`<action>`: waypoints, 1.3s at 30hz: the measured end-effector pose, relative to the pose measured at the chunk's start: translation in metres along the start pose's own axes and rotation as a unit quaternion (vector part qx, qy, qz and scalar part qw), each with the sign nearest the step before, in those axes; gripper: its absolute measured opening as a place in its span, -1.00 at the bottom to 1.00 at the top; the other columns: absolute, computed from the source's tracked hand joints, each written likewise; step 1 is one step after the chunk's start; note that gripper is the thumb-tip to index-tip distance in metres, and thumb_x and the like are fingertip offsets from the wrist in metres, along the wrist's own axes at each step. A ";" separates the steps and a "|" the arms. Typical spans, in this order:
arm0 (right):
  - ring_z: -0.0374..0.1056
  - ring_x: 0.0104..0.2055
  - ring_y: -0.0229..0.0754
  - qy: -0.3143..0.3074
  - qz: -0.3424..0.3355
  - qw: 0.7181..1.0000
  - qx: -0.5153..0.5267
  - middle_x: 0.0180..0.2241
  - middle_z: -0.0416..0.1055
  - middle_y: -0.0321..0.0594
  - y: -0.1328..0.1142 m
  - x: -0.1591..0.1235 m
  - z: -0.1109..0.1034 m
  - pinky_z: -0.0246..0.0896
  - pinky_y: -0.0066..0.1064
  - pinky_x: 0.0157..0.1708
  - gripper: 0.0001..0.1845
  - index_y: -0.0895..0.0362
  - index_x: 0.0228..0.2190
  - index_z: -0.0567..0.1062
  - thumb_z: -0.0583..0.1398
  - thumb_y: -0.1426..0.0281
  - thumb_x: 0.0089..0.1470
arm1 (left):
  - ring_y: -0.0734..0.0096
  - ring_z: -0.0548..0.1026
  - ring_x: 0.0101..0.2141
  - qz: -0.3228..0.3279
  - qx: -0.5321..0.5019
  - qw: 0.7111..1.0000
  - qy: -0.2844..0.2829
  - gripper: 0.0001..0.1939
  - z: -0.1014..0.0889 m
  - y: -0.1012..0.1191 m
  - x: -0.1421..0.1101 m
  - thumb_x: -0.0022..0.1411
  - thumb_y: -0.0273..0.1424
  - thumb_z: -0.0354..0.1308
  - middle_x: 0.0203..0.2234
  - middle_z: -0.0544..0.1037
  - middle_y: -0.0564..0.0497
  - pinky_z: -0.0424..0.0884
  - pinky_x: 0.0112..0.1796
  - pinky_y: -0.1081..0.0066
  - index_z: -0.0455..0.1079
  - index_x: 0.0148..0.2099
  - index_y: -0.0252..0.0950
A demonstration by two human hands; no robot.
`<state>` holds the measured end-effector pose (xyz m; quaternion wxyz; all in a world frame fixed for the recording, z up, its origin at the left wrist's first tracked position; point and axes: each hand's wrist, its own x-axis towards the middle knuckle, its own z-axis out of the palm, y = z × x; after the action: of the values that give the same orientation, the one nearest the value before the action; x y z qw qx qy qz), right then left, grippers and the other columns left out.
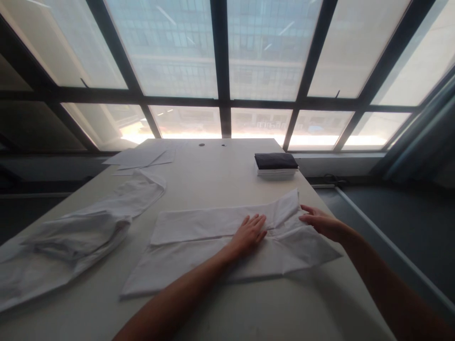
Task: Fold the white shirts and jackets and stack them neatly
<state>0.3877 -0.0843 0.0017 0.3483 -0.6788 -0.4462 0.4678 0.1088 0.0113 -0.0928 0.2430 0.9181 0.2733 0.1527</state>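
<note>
The white fabric garment point(199, 226) lies in front of you on the tabletop point(213, 187); your left hand point(249, 233) presses flat on it, your right hand point(322, 223) pinches its raised end. Pulling that end harder could drag creases past your palm.

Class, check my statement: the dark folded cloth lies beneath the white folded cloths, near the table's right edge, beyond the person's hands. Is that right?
Not quite: the head view shows the dark folded cloth on top of the white folded cloths, not beneath them. The stack does lie near the table's right edge, beyond the hands.
</note>
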 end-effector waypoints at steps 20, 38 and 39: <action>0.34 -0.50 -0.27 -0.051 -0.159 0.984 0.065 -0.38 0.41 -0.32 -0.006 0.012 0.191 0.28 -0.46 -0.60 -0.54 0.11 0.04 0.40 0.20 0.37 0.06 | 0.53 0.50 -0.45 -0.224 -0.663 0.681 0.216 -0.56 -0.022 -0.023 0.020 0.10 -0.18 0.39 -0.32 0.55 0.03 0.40 -0.47 0.58 0.40 -0.07 -0.31; 0.27 -0.05 0.01 0.063 -0.413 0.790 -0.448 -0.11 0.43 -0.11 0.026 -0.057 0.166 0.21 -0.18 -0.05 -0.70 0.09 -0.19 0.47 0.28 0.56 -0.01 | 0.35 0.57 -0.31 -0.231 -0.622 0.728 0.173 -0.53 -0.020 -0.023 0.024 0.06 -0.42 0.40 -0.20 0.59 -0.10 0.51 -0.35 0.43 0.35 0.01 -0.33; 0.28 -0.14 -0.04 0.064 -0.411 0.784 -0.460 -0.20 0.43 -0.15 0.023 -0.053 0.168 0.20 -0.23 -0.13 -0.79 0.09 -0.29 0.45 0.30 0.53 0.00 | 0.36 0.56 -0.31 -0.233 -0.621 0.729 0.172 -0.53 -0.020 -0.022 0.023 0.07 -0.41 0.39 -0.19 0.59 -0.10 0.51 -0.36 0.44 0.35 0.02 -0.32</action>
<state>0.2261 -0.1331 -0.0552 0.1819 -0.5394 -0.8218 -0.0253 0.1094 0.0483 -0.0841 0.7356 0.4281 0.3603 0.3819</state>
